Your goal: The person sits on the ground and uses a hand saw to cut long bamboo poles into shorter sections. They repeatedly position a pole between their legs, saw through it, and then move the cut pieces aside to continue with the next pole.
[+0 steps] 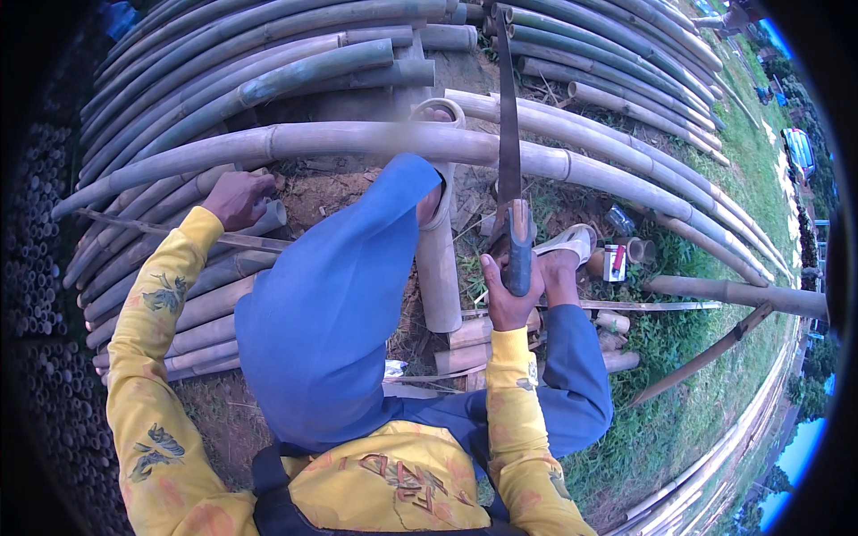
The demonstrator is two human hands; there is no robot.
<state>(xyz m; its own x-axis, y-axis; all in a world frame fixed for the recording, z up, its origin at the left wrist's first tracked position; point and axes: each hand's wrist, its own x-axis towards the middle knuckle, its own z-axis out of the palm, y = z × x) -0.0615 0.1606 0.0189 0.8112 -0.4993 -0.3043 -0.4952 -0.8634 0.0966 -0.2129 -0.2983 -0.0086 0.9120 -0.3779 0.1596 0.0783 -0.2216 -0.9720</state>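
Observation:
My right hand [512, 290] is closed round the dark handle of a hand saw [508, 116]. The saw's long blade points away from me and passes over a long pale bamboo pole [331, 140]. That pole lies crosswise in front of me, over an upright-looking short bamboo piece [439, 277] beside my raised left knee. My left hand [239, 198] is just below the pole on the left, its fingers curled; what they hold, if anything, is hidden. Under my left wrist runs a thin bamboo strip [192, 234]. Both arms have yellow sleeves.
Bamboo poles [295, 36] are stacked at the far left, with more [617, 54] at the far right. Cut bamboo pieces [474, 344] lie between my legs. A small red-and-white box [615, 263] and a glass jar [618, 219] stand near my right foot. Grass [688, 375] spreads rightward.

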